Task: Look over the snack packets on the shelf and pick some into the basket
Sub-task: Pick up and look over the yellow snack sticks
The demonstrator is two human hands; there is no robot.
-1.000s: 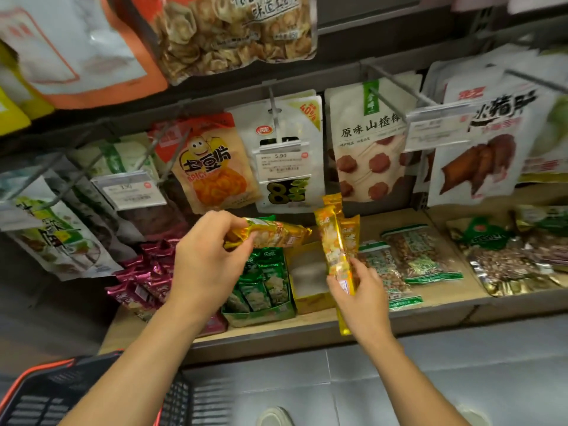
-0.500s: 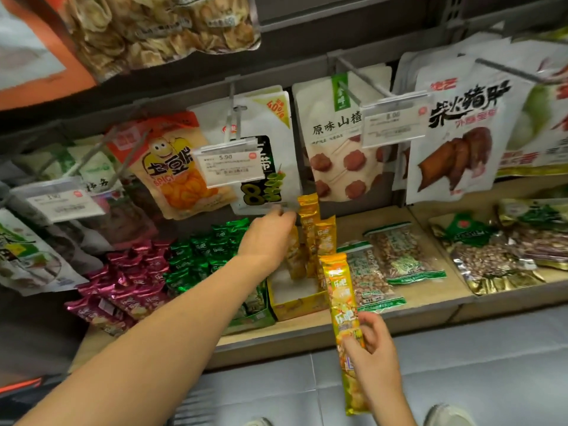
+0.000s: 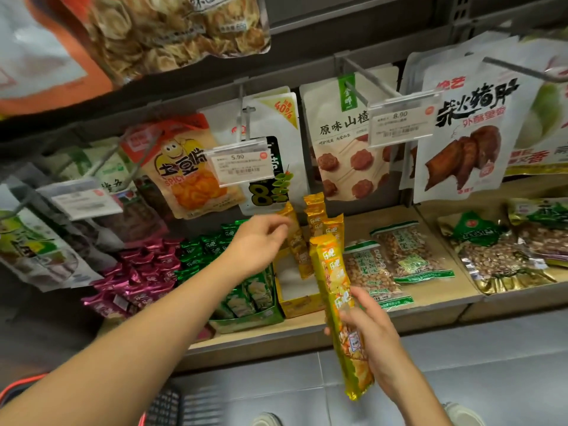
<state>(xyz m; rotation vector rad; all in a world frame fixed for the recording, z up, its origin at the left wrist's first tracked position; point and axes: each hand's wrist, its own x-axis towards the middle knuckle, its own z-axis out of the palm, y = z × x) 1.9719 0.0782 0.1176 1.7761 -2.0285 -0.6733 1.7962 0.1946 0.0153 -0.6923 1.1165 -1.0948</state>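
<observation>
Head view. Our right hand (image 3: pixel 370 330) grips a long yellow packet (image 3: pixel 341 305) around its lower half, fingers wrapped; the long axis runs near upright, tilted slightly, top end level with the shelf (image 3: pixel 362 222) stock. Our left hand (image 3: pixel 258 244) reaches toward the upright yellow packets (image 3: pixel 316 216) in the yellow display box (image 3: pixel 299 302), fingers loosely curled and apart, holding nothing that we can see; fingertips sit just beside the leftmost packet, which leans slightly. Those packets lie to the right of the fingers, standing on end. The left hand is the nearer. Basket (image 3: pixel 166 404) shows at lower left, below the left forearm, well apart from the held packet.
</observation>
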